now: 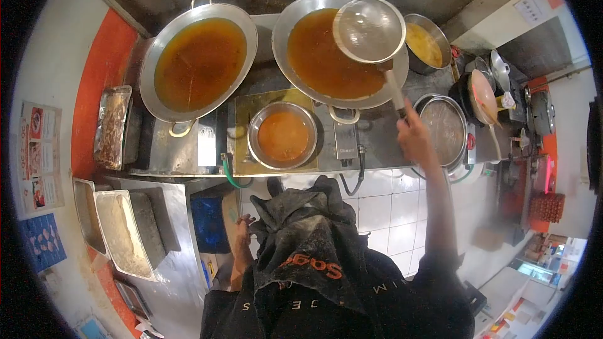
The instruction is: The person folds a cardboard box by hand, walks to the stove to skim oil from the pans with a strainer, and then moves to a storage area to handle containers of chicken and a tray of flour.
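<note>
My right hand is closed around the handle of a round mesh strainer. The strainer's head hangs over the right wok, which holds brown oil; the mesh looks slightly blurred. Down at my left side, my left hand hangs beside the apron, its fingers loosely apart with nothing visible in them. Left of the right wok stands another wide wok of brown oil. Between and in front of them sits a metal bowl of orange-brown liquid.
Behind my right hand are a deep pot with yellowish liquid and a metal bowl with a sieve. Farther right are several pans, one with a pinkish inside. Trays with a floury look stand at left. A green hose hangs at the counter edge.
</note>
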{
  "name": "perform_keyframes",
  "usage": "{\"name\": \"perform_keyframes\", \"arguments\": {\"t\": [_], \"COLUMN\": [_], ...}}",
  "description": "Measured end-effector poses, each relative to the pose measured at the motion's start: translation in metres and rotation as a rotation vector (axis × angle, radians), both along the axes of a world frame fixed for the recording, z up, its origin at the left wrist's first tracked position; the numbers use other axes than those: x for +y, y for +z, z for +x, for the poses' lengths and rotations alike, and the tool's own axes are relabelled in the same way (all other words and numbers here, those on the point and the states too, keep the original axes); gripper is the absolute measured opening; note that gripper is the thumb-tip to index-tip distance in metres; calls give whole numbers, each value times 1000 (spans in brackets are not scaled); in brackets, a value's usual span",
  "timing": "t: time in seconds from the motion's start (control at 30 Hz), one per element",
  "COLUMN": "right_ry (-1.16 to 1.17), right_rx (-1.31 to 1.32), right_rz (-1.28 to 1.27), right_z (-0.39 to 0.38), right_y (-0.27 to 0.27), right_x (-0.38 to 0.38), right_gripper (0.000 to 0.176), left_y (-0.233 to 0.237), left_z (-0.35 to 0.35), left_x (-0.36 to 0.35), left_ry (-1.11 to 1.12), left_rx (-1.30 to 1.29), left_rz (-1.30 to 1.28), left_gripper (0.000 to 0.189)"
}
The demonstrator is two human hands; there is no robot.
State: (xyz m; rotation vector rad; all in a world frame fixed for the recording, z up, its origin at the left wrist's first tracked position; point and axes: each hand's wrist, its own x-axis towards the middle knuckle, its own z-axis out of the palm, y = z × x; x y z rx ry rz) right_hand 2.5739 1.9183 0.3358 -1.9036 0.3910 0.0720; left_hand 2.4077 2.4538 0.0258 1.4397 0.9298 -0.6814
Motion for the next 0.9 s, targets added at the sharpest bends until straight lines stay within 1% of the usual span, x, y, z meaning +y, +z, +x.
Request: {"name": "perform_keyframes", "arguments": {"t": [0.03, 0.07, 0.13, 0.17, 0.23, 0.27, 0.33, 0.37, 0.43, 0.47, 0.53, 0.57, 0.6, 0.63, 0.67, 0.73, 0.77, 0.8, 0.83, 0.87, 0.9], "right_ry": [-23, -23, -6, -6, 5, 6, 80, 79, 153, 157, 204, 200, 136, 66, 62, 110, 142, 136, 113, 89, 129], "right_rx": [-5, -7, -149, -149, -1, 3, 197, 204, 156, 155, -332, -329, 59, 424, 425, 458, 406, 405, 385, 365, 380], "right_rz": [-137, -137, -838, -839, -931, -930, -911, -912, -932, -933, -1072, -1074, -706, -317, -317, -134, -100, -101, -30, 40, 13], "right_z": [14, 26, 47, 55, 66, 70, 71, 70, 71, 70, 65, 68, 73, 77, 80, 83, 83, 84, 85, 85, 87], "right_y": [-13, -20, -27, -24, -19, -22, -37, -49, -83, -101, -131, -116, -82, -60, -57, -53, -46, -50, -58, -63, -44], "right_x": [-22, -38, -59, -62, -67, -69, -71, -68, -52, -47, -37, -23, 0, 16, 21, 30, 36, 38, 39, 42, 53], "right_gripper": [58, 58, 64, 64, 73, 73, 78, 78, 75, 75, 67, 67, 66, 66, 66, 64, 64, 64, 62, 61, 61], "left_y": [-5, -6, -6, -15, -30, -16, 12, 7, -13, -17, -21, -30, -42, -51, -54, -62, -67, -72, -75, -63, -41], "left_z": [-1, -1, -3, -8, -17, -12, -4, -8, -22, -24, -27, -29, -30, -30, -28, -28, -29, -27, -26, -19, -6], "left_x": [2, 3, 4, 6, 8, 5, -2, -2, 3, 3, 5, 6, 6, 6, 5, 6, 8, 11, 13, 9, 1], "left_ry": [-32, -32, 3, 3, 148, 147, 6, 2, 124, 129, 81, 77, 129, 181, 178, 234, 229, 200, 171, 166, 153], "left_rx": [-34, -36, -46, -47, -3, 1, 22, 28, -134, -134, -178, -177, -107, -39, -38, -45, -44, -79, -115, -114, -101], "left_rz": [21, 21, -30, -31, -79, -78, 41, 40, -84, -84, -103, -105, -122, -137, -138, -206, -207, -218, -228, -229, -178], "left_gripper": [44, 44, 45, 45, 45, 45, 43, 43, 42, 42, 43, 43, 45, 46, 46, 48, 48, 50, 52, 52, 51]}}
